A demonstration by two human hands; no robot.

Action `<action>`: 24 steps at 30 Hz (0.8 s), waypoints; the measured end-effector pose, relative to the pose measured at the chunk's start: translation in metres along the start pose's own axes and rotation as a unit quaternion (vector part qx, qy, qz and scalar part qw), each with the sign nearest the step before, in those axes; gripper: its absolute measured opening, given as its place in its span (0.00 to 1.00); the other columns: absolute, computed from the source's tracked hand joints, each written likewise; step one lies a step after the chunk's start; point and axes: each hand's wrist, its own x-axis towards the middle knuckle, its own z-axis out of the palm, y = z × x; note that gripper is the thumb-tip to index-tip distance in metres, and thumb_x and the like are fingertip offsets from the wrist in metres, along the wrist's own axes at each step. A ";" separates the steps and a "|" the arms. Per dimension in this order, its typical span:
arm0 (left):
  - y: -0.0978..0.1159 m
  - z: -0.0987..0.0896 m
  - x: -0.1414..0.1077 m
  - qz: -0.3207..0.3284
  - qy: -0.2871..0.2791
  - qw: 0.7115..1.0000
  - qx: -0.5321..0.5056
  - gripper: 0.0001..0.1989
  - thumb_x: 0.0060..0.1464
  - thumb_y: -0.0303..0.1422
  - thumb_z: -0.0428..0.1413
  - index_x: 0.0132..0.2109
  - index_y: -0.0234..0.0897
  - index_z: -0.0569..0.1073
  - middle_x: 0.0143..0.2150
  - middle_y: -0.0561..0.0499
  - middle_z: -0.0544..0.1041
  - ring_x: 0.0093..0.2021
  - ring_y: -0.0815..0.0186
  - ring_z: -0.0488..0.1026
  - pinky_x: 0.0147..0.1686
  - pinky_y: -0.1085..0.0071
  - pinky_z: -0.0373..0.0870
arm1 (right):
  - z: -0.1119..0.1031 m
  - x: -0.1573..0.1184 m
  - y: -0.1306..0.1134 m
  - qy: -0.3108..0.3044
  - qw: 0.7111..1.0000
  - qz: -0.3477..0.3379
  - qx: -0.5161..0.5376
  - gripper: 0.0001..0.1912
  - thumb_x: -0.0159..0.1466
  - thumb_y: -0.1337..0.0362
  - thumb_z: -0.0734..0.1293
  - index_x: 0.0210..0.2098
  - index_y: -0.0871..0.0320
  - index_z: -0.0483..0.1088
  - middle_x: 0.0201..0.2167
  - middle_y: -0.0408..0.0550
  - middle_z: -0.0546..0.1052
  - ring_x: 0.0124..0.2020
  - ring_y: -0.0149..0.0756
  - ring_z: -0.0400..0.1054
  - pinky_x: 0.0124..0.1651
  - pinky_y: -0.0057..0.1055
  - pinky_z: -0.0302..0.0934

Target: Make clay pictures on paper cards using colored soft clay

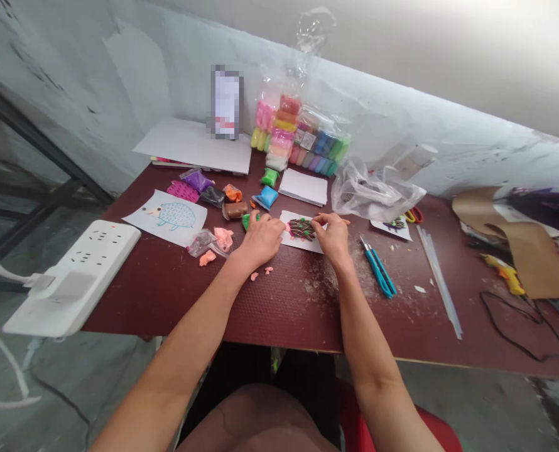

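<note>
My left hand rests on the table with its fingers bent. It touches a green clay packet at its left and reaches the left edge of a small white card. What its fingers hold, if anything, is hidden. On the card lies a dark hedgehog shape with spines, small green dots and a pink tip. My right hand is at the card's right side, thumb and fingers pinched together over the hedgehog's edge. Anything in that pinch is too small to make out.
A hedgehog drawing, pink clay lumps and a brown clay packet lie left. Blue-handled scissors and clear glue sticks lie right. Behind stand clay packs, blank cards and a plastic bag. A power strip overhangs the left edge.
</note>
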 end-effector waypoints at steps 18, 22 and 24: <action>-0.002 0.003 0.000 0.000 0.006 1.000 -0.011 0.11 0.63 0.26 0.54 0.47 0.37 0.80 0.50 0.41 0.84 0.54 0.49 0.74 0.63 0.45 0.58 | -0.002 -0.003 -0.006 -0.004 0.999 -0.014 -0.039 0.10 0.65 0.68 0.68 0.35 0.56 0.83 0.43 0.54 0.84 0.53 0.49 0.78 0.58 0.43 0.65; -0.001 0.002 0.000 0.000 0.009 1.000 -0.012 0.11 0.63 0.26 0.53 0.46 0.37 0.80 0.50 0.41 0.84 0.53 0.49 0.75 0.63 0.45 0.58 | -0.003 -0.005 -0.008 -0.012 0.999 -0.023 -0.047 0.12 0.66 0.69 0.66 0.35 0.56 0.84 0.44 0.55 0.84 0.55 0.49 0.78 0.58 0.42 0.65; -0.001 0.002 0.000 0.000 0.008 1.000 -0.012 0.11 0.63 0.26 0.53 0.46 0.37 0.80 0.50 0.41 0.84 0.53 0.49 0.75 0.63 0.45 0.58 | -0.004 -0.006 -0.009 -0.013 0.998 -0.025 -0.056 0.13 0.66 0.69 0.66 0.36 0.56 0.84 0.45 0.56 0.84 0.55 0.49 0.77 0.58 0.42 0.66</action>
